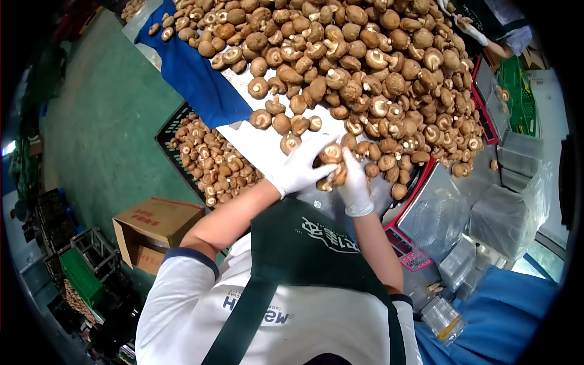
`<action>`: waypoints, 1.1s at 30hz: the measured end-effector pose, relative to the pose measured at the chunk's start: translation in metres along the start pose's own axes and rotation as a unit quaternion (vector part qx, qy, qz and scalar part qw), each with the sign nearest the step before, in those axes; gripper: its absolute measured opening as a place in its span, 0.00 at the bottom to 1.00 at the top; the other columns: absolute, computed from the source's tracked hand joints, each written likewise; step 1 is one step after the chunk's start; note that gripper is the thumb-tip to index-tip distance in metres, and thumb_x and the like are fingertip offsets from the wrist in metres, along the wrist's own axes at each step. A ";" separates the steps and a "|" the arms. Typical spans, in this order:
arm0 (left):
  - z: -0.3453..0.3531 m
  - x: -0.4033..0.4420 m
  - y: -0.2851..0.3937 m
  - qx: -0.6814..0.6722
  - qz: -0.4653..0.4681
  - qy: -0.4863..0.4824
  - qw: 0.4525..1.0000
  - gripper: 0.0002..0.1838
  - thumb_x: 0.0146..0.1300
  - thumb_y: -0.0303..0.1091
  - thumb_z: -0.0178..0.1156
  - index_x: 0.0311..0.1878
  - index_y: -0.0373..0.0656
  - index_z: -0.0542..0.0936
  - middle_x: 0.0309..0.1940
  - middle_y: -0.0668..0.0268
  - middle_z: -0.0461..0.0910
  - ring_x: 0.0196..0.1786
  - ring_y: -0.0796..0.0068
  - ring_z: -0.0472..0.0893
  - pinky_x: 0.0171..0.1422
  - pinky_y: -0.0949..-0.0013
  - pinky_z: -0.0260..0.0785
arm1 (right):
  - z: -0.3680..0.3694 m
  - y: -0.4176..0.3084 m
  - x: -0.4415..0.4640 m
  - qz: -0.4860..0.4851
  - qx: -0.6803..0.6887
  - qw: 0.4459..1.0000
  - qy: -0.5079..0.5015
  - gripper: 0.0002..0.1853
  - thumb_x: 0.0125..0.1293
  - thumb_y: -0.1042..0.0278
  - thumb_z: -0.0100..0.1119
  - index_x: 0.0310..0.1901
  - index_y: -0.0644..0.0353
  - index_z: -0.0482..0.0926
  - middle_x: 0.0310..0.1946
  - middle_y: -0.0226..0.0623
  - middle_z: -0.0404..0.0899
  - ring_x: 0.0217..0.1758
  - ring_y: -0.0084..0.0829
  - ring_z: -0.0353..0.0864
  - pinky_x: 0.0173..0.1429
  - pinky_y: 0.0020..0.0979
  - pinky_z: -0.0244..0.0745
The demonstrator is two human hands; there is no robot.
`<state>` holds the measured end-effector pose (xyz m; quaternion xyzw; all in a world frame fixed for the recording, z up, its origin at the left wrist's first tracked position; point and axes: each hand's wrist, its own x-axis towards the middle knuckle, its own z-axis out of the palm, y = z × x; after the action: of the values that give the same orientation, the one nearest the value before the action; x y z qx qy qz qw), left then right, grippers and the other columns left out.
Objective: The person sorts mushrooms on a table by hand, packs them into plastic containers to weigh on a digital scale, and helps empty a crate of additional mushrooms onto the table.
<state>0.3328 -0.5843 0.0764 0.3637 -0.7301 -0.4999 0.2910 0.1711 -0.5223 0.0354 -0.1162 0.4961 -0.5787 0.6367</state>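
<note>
A large heap of brown mushrooms [389,73] covers the white table top [264,143]. At its near edge my left hand [304,165], in a white glove, curls round a few mushrooms [331,153] from the left. My right hand [355,182], also gloved, closes on the same mushrooms from the right, with its fingertips against them. Both hands are close together just beyond my green apron [304,243]. Left of my hands, a black crate [165,141] holds many smaller mushrooms [213,161].
A blue cloth [201,82] hangs over the table's left edge. An open cardboard box [158,222] stands at lower left. On the right are red-edged scales [404,246], clear plastic trays [508,213] and a green crate [517,97]. A co-worker's gloved hand [473,30] is at top right.
</note>
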 end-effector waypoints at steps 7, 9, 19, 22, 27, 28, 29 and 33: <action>-0.012 0.000 -0.026 -0.408 -0.199 0.147 0.879 0.17 0.66 0.32 0.61 0.57 0.47 0.73 0.50 0.65 0.76 0.53 0.72 0.77 0.62 0.67 0.71 | 0.045 -0.086 0.024 -0.201 -0.460 0.864 0.037 0.16 0.71 0.68 0.54 0.56 0.67 0.78 0.54 0.40 0.80 0.58 0.31 0.77 0.64 0.30 0.70; -0.031 0.027 -0.030 -0.472 -0.206 0.196 0.835 0.10 0.68 0.32 0.59 0.51 0.45 0.76 0.45 0.65 0.78 0.50 0.73 0.79 0.57 0.69 0.73 | 0.066 -0.108 0.048 -0.318 -0.524 0.789 0.052 0.20 0.69 0.67 0.56 0.61 0.63 0.75 0.58 0.46 0.77 0.61 0.40 0.77 0.65 0.34 0.70; -0.056 0.114 -0.031 0.223 -0.157 0.050 0.961 0.32 0.57 0.46 0.64 0.64 0.49 0.70 0.50 0.49 0.80 0.50 0.48 0.81 0.54 0.54 0.75 | 0.062 -0.050 0.067 -0.185 -0.754 0.627 0.063 0.22 0.65 0.61 0.59 0.60 0.53 0.74 0.57 0.44 0.76 0.56 0.46 0.79 0.56 0.42 0.76; -0.065 0.100 -0.033 -0.038 -0.130 0.086 0.987 0.32 0.59 0.39 0.68 0.67 0.47 0.71 0.55 0.56 0.80 0.55 0.64 0.81 0.62 0.65 0.72 | 0.040 -0.022 0.040 -0.264 -0.674 0.686 0.067 0.18 0.63 0.67 0.60 0.55 0.53 0.77 0.56 0.39 0.78 0.54 0.45 0.80 0.58 0.40 0.74; -0.063 0.064 -0.041 -0.393 -0.156 0.097 0.901 0.29 0.64 0.32 0.65 0.67 0.39 0.68 0.54 0.62 0.77 0.55 0.76 0.77 0.58 0.71 0.73 | 0.020 -0.034 0.013 -0.208 -0.622 0.751 0.070 0.22 0.65 0.65 0.59 0.60 0.56 0.75 0.59 0.44 0.76 0.59 0.45 0.77 0.63 0.37 0.72; -0.064 0.056 -0.038 -0.446 -0.153 0.098 0.877 0.28 0.64 0.31 0.63 0.67 0.38 0.68 0.52 0.62 0.78 0.54 0.76 0.78 0.57 0.71 0.73 | 0.012 -0.036 0.013 -0.203 -0.623 0.752 0.070 0.22 0.65 0.65 0.59 0.60 0.57 0.76 0.59 0.45 0.76 0.60 0.45 0.77 0.63 0.37 0.71; -0.066 0.049 -0.034 -0.489 -0.155 0.104 0.852 0.27 0.65 0.30 0.61 0.66 0.37 0.68 0.51 0.62 0.77 0.54 0.74 0.78 0.57 0.70 0.74 | 0.006 -0.038 0.011 -0.182 -0.613 0.764 0.082 0.21 0.66 0.65 0.58 0.60 0.59 0.76 0.58 0.46 0.77 0.60 0.46 0.77 0.65 0.37 0.70; -0.065 0.026 -0.031 -0.495 -0.159 0.142 0.842 0.30 0.63 0.31 0.64 0.67 0.37 0.65 0.54 0.61 0.76 0.55 0.71 0.78 0.60 0.68 0.74 | -0.006 -0.038 0.008 -0.190 -0.554 0.807 0.078 0.17 0.66 0.67 0.60 0.55 0.63 0.79 0.52 0.49 0.81 0.56 0.44 0.80 0.63 0.35 0.71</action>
<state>0.3769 -0.6465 0.0705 0.3492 -0.2680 -0.7775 0.4492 0.1415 -0.5382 0.0557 -0.4957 0.7485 -0.3219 0.3009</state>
